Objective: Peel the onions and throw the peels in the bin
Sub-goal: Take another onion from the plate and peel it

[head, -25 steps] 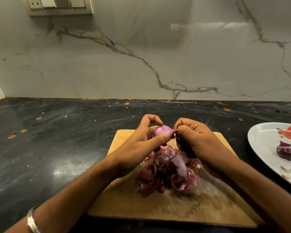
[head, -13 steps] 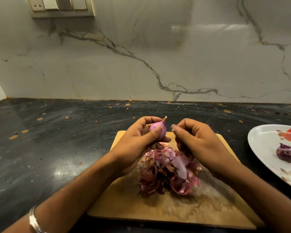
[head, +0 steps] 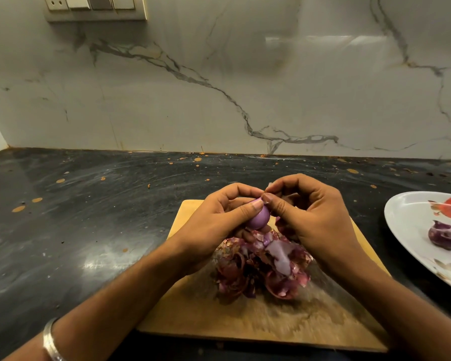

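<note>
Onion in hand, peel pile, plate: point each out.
onion (head: pixel 258 219), head view, bare lower side.
peel pile (head: pixel 261 272), head view, middle of heap.
plate (head: pixel 401 217), head view, bare left rim.

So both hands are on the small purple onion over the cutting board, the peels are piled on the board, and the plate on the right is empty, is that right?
Not quite: the white plate on the right is not empty. The head view shows a dark purple peeled onion lying on it. The rest holds: the left hand and right hand work on the small purple onion above the wooden cutting board, with the peels piled on the board.
</note>
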{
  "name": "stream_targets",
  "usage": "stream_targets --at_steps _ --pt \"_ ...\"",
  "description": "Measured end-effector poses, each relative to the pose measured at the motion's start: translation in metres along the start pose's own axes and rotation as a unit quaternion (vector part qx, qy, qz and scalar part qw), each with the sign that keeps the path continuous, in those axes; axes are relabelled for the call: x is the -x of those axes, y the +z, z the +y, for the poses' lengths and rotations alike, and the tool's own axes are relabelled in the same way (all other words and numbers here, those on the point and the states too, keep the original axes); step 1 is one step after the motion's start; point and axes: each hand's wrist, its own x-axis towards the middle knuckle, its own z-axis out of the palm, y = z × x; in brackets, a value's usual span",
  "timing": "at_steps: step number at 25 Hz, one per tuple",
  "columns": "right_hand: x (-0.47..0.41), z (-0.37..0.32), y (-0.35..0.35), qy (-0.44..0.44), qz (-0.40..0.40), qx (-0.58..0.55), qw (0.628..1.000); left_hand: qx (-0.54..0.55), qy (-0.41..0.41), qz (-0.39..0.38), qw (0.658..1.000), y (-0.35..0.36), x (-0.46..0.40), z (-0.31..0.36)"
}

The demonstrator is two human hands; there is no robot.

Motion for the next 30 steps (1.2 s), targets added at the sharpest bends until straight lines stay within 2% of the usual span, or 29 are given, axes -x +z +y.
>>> stream_targets --at_steps 14,30 --pt "0.0018 0.0054 0.0016 -0.032 0.059 0.030 0.997 -0.008 0.013 -0.008 1.000 -0.0018 -0.0015 -0.0052" --pt "0.0024 0.0016 0.0031 -0.035 0.054 0.044 0.997 0.003 0.023 -0.005 1.000 -0.0013 -0.0023 -0.0061"
